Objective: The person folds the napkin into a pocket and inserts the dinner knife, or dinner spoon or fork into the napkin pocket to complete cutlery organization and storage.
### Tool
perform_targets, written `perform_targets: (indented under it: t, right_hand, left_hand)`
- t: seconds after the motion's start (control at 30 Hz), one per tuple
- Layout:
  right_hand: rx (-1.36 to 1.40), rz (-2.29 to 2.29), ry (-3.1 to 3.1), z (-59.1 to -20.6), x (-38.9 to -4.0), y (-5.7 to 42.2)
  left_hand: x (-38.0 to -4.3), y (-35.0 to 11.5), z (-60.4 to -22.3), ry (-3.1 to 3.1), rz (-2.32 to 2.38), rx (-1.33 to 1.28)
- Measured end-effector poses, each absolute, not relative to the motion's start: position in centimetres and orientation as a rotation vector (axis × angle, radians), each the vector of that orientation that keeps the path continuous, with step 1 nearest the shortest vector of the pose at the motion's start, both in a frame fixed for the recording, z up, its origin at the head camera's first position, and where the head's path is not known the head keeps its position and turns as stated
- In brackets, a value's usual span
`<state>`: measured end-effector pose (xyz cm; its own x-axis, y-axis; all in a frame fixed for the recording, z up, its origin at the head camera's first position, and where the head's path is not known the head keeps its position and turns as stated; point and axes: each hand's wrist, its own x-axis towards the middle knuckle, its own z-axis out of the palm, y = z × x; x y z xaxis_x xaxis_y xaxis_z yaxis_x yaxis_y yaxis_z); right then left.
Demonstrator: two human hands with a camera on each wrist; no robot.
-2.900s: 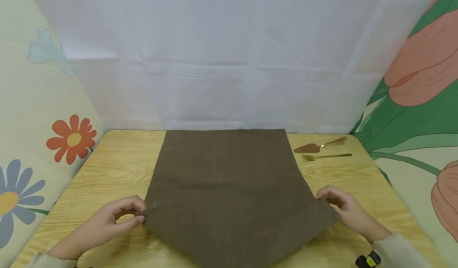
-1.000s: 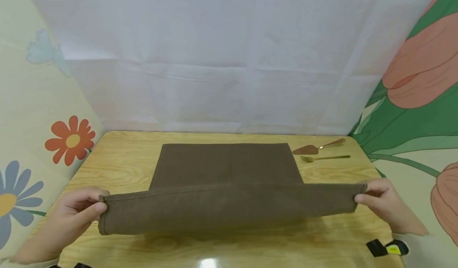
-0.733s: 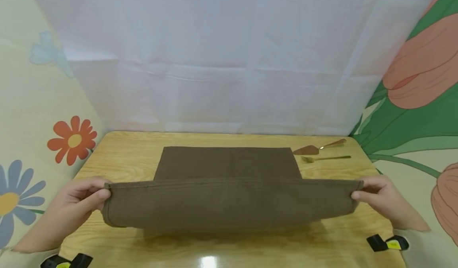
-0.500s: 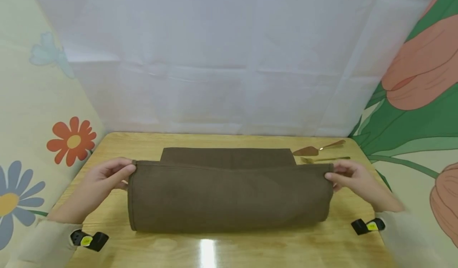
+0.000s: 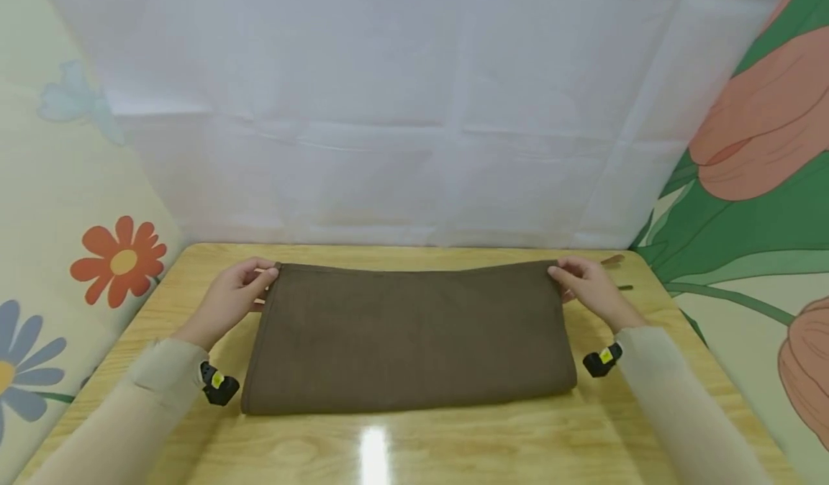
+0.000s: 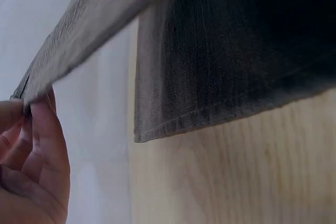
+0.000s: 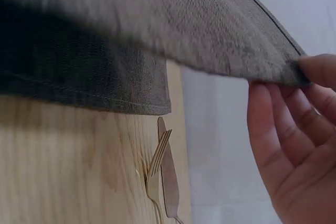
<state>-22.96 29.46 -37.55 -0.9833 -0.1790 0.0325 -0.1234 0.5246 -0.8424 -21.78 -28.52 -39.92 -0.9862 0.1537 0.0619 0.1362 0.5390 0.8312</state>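
Note:
A brown cloth is doubled over toward the back of the table, its upper layer raised. My left hand pinches the far left corner of that layer between thumb and fingers. At the far right corner, my right hand pinches the same edge. The left wrist view shows the lower layer flat on the wood, with a gap below the lifted layer. In the right wrist view the raised cloth likewise hangs above the lower layer, held by my right hand.
A gold fork and a cake server lie on the wooden table at the back right, partly hidden by my right hand in the head view. A white sheet hangs behind the table.
Both hands have carried the cloth's near edge up and away, toward the back, folding it over the far part. The hands have also come closer together.

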Motion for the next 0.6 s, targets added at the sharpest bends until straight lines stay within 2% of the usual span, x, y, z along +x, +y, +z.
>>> perform_targets:
  t: [0.37,0.6]
  right_hand:
    - [-0.106,-1.482,2.673,-39.0,-27.8,27.2]
    - [-0.111,-1.335,2.775,-40.9,-29.3,25.9]
  left_hand:
    - [-25.1,-28.3,-42.3,2.709,1.516,0.038]
    - [-26.7,-27.8,-43.9,2.777,1.408,-0.053]
